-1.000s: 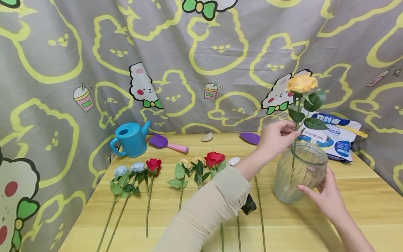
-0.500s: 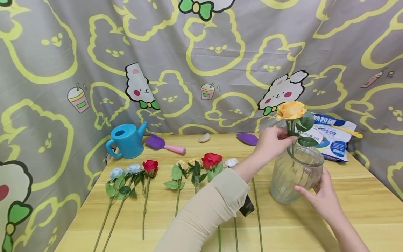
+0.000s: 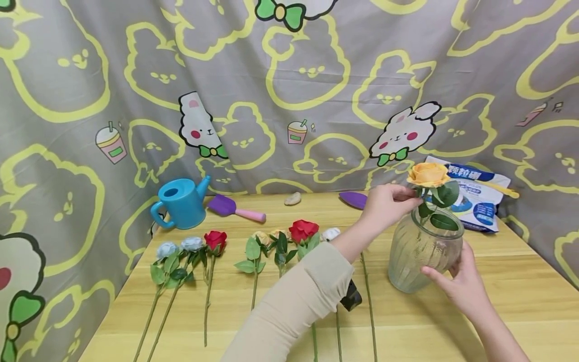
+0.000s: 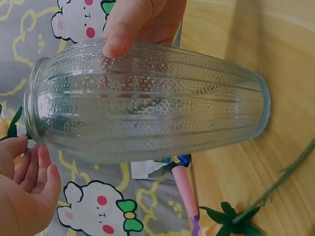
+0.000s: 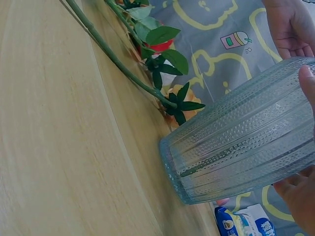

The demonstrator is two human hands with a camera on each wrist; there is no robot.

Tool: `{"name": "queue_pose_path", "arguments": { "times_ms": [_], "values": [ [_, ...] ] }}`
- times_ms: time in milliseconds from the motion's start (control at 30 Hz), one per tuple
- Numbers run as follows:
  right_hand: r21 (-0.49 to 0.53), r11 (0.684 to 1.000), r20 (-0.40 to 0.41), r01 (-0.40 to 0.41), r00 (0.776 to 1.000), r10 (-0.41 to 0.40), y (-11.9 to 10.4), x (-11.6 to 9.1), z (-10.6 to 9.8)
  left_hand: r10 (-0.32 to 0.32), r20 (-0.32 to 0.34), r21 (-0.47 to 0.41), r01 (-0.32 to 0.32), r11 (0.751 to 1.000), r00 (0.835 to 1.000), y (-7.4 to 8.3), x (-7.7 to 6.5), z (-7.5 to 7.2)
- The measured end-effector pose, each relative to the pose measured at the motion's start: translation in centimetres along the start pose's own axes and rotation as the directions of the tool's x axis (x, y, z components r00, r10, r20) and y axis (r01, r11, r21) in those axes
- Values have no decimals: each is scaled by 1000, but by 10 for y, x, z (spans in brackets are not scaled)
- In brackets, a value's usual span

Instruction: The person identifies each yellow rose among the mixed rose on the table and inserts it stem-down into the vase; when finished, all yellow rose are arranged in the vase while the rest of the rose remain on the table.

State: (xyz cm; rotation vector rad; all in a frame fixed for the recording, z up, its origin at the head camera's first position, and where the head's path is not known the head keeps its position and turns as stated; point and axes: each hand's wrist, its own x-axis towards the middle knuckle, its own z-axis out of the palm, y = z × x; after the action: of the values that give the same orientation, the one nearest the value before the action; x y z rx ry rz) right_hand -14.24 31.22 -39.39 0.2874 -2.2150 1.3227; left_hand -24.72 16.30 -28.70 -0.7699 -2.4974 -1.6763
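A yellow rose [image 3: 428,174] with green leaves stands in the mouth of a ribbed clear glass vase [image 3: 418,259]. My left hand [image 3: 390,202] pinches its stem just below the bloom, beside the vase rim. Around the vase's right side my right hand [image 3: 459,281] curls, with the thumb in front. In the left wrist view the left hand's fingers [image 4: 42,172] are at the rim, while the right hand [image 4: 145,22] grips the glass. Through the wall in the right wrist view, the dark stem [image 5: 216,160] reaches down near the vase's base.
Blue, red, yellow and white roses [image 3: 304,231] lie along the table, some under the left forearm. A blue watering can [image 3: 183,203], a purple shovel [image 3: 235,207], a stone [image 3: 293,198], a purple blade [image 3: 353,199] and a printed bag [image 3: 481,196] stand behind. A black object [image 3: 351,296] is partly hidden.
The left hand has lowered the yellow rose into the vase, so its bloom has come down from well above the rim to just over it. The right hand keeps holding the vase.
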Motion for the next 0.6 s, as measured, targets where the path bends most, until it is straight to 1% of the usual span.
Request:
{"name": "queue_pose_path", "arguments": {
  "times_ms": [100,200,300,333,433,533,600],
  "values": [
    [-1,1000,11,4,1000,-4,0,2,3,-14,8,4,14,1000,1000,-6,-2,-12],
    [1,1000,20,5,1000,-5,0,4,6,-7,16,16,7,1000,1000,-15,-4,-34],
    [10,1000,21,7,1000,-8,1,3,6,-5,17,6,5,1000,1000,-24,-8,-63],
    [22,1000,21,10,1000,-11,1,3,6,0,16,12,0,1000,1000,-28,-10,-74],
    [64,998,21,26,999,-27,1,4,4,-12,9,30,11,999,1000,-38,-17,-105],
    [127,991,27,42,999,-46,1,6,1,-20,2,92,20,996,1000,-49,-26,-133],
    [163,986,38,45,998,-52,1,7,0,-43,1,127,42,991,999,-58,-36,-151]
  ]
}}
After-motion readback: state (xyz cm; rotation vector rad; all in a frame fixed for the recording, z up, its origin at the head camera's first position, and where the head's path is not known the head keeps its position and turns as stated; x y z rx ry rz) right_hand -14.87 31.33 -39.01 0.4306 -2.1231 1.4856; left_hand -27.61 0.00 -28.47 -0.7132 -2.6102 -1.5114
